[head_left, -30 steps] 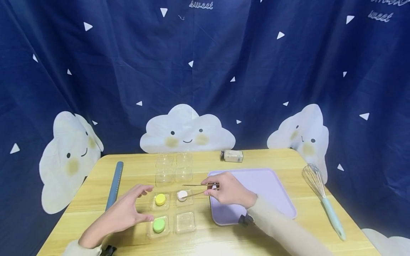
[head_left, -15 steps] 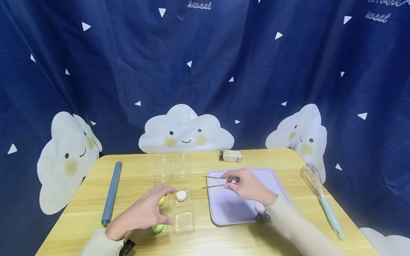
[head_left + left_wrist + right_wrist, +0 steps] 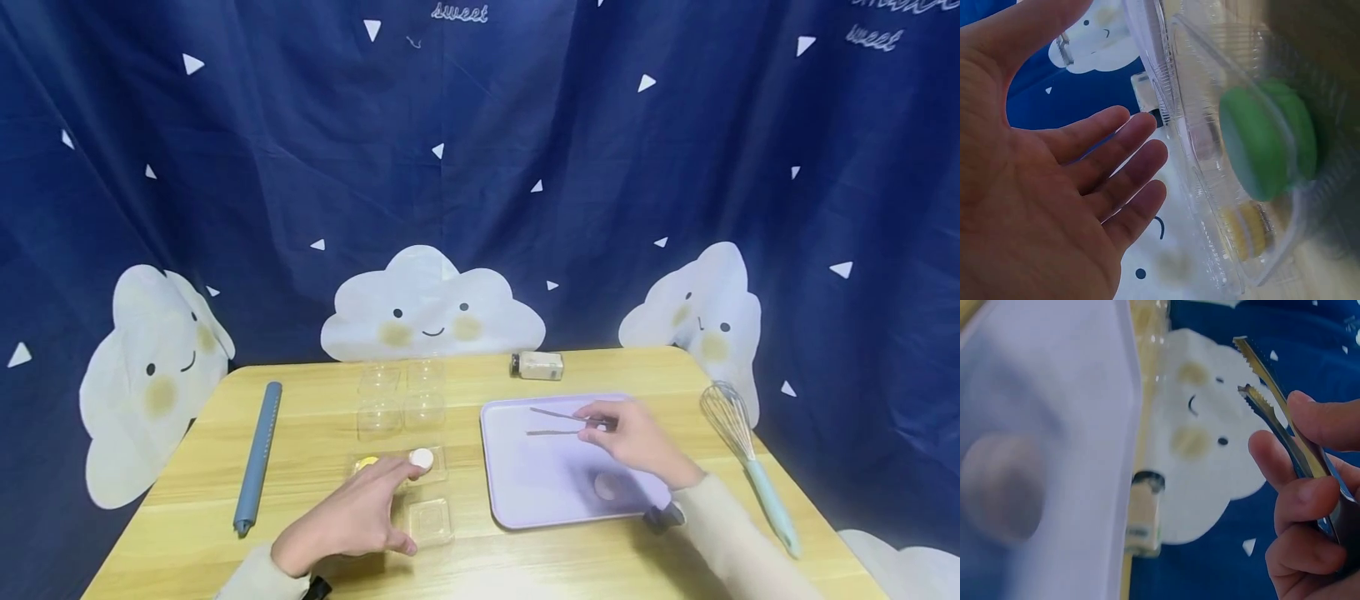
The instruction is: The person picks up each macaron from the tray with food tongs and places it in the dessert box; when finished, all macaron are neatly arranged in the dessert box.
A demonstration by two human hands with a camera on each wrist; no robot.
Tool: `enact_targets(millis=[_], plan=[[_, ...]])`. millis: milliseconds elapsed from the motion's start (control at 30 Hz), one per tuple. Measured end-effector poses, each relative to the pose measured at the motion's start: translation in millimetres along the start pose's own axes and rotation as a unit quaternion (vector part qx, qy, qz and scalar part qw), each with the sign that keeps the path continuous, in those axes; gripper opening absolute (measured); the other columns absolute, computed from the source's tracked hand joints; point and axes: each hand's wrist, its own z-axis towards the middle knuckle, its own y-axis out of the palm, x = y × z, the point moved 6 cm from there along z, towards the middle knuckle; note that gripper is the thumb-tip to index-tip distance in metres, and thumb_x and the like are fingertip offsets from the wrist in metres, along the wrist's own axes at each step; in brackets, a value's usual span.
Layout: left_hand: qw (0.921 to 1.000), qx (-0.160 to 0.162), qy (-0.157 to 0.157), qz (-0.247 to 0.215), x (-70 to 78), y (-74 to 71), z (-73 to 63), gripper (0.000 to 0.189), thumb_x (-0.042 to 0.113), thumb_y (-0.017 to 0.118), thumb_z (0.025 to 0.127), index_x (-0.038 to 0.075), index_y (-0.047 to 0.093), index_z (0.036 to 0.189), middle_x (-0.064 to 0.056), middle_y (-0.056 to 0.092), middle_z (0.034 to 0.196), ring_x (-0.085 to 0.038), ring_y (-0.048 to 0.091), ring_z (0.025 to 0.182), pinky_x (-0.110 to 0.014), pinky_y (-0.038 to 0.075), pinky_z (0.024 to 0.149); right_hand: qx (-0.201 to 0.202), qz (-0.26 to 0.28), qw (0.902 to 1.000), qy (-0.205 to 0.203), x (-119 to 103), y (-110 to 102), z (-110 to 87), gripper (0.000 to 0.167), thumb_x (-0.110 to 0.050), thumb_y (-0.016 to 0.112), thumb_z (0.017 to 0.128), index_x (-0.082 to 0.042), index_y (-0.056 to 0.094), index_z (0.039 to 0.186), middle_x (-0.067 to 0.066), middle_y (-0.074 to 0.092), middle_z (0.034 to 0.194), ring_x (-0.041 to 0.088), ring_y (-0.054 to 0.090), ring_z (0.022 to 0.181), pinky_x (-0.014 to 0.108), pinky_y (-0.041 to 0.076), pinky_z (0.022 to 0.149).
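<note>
Serrated metal tongs (image 3: 1282, 422) are gripped in my right hand (image 3: 633, 437), above the lilac tray (image 3: 517, 517); nothing is between their parted tips. A pale macaron (image 3: 607, 486) lies on the tray near my wrist. My left hand (image 3: 356, 512), fingers spread and thumb apart, hovers over the small clear boxes. It hides the green macaron in the head view; the left wrist view shows that green macaron (image 3: 1266, 144) in its box. The yellow macaron (image 3: 366, 463) is partly covered by my fingers. By my fingertips, a white macaron (image 3: 422, 457) sits in its box; another clear box (image 3: 430, 522) holds nothing.
Several clear lids or boxes (image 3: 380, 417) stand behind the filled ones. A small jar with a black cap (image 3: 537, 365) lies at the back edge. A blue rolled item (image 3: 257, 458) lies at left, a whisk (image 3: 750, 450) at right.
My right hand has drawn the tongs away from the white macaron, rightward over the tray, uncovering the macaron there. My left hand has moved right, over the yellow and green macarons.
</note>
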Motion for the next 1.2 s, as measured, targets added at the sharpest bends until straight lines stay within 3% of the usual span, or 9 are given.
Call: enact_targets(millis=[133, 367, 533, 800, 967, 1200], plan=[[1.0000, -0.005, -0.003, 0.000, -2.2, 3.4, 0.1, 0.089, 0.041, 0.094, 0.064, 0.011, 0.057, 0.138, -0.009, 0.059, 0.141, -0.034, 0.056, 0.129, -0.059, 0.050, 0.106, -0.012, -0.011, 0.9997, 0.019, 15.3, -6.2, -11.3, 0.022, -0.018, 0.081, 0.084, -0.016, 0.078, 0.106, -0.008, 0.076, 0.088, 0.002, 0.066, 0.081, 0.022, 0.058, 0.076], [0.9994, -0.020, -0.021, -0.021, -7.2, 8.8, -0.2, 0.089, 0.036, 0.095, 0.063, 0.011, 0.056, 0.140, -0.011, 0.059, 0.142, -0.051, 0.043, 0.141, -0.071, 0.034, 0.114, -0.046, -0.028, 0.9978, 0.038, 39.0, -12.5, -28.2, 0.021, -0.022, 0.080, 0.085, -0.017, 0.078, 0.105, 0.000, 0.079, 0.095, 0.004, 0.068, 0.083, 0.024, 0.058, 0.078], [0.9997, -0.016, -0.013, -0.014, -7.9, 10.0, -0.8, 0.088, 0.037, 0.094, 0.063, 0.009, 0.057, 0.138, -0.013, 0.058, 0.142, -0.046, 0.048, 0.138, -0.069, 0.038, 0.114, -0.065, -0.036, 0.9966, 0.036, 53.9, -15.8, -37.5, 0.018, -0.023, 0.080, 0.084, -0.017, 0.078, 0.101, 0.000, 0.079, 0.095, 0.003, 0.067, 0.081, 0.023, 0.056, 0.076], [0.9996, -0.017, -0.010, -0.019, -8.9, 12.0, -1.4, 0.088, 0.038, 0.094, 0.062, 0.007, 0.059, 0.136, -0.014, 0.059, 0.142, -0.049, 0.047, 0.138, -0.069, 0.035, 0.115, -0.088, -0.029, 0.9948, 0.042, 73.4, -17.3, -54.3, 0.015, -0.023, 0.081, 0.083, -0.019, 0.078, 0.097, -0.004, 0.079, 0.093, -0.001, 0.065, 0.083, 0.021, 0.054, 0.074], [0.9997, -0.018, -0.011, -0.014, -11.0, 13.4, -0.8, 0.086, 0.039, 0.093, 0.063, 0.007, 0.060, 0.135, -0.014, 0.059, 0.142, -0.047, 0.048, 0.138, -0.066, 0.035, 0.117, -0.092, -0.048, 0.9936, 0.045, 77.9, -18.6, -64.3, 0.015, -0.025, 0.081, 0.082, -0.024, 0.078, 0.097, -0.007, 0.079, 0.095, -0.002, 0.065, 0.085, 0.023, 0.055, 0.078], [0.9998, -0.015, -0.009, -0.005, -12.3, 14.7, -1.2, 0.083, 0.041, 0.093, 0.064, 0.008, 0.061, 0.133, -0.012, 0.061, 0.140, -0.043, 0.052, 0.134, -0.064, 0.042, 0.113, -0.112, -0.012, 0.9922, 0.052, 77.7, -23.6, -71.5, 0.016, -0.024, 0.081, 0.083, -0.019, 0.078, 0.098, -0.007, 0.078, 0.091, -0.004, 0.063, 0.079, 0.020, 0.053, 0.071]])
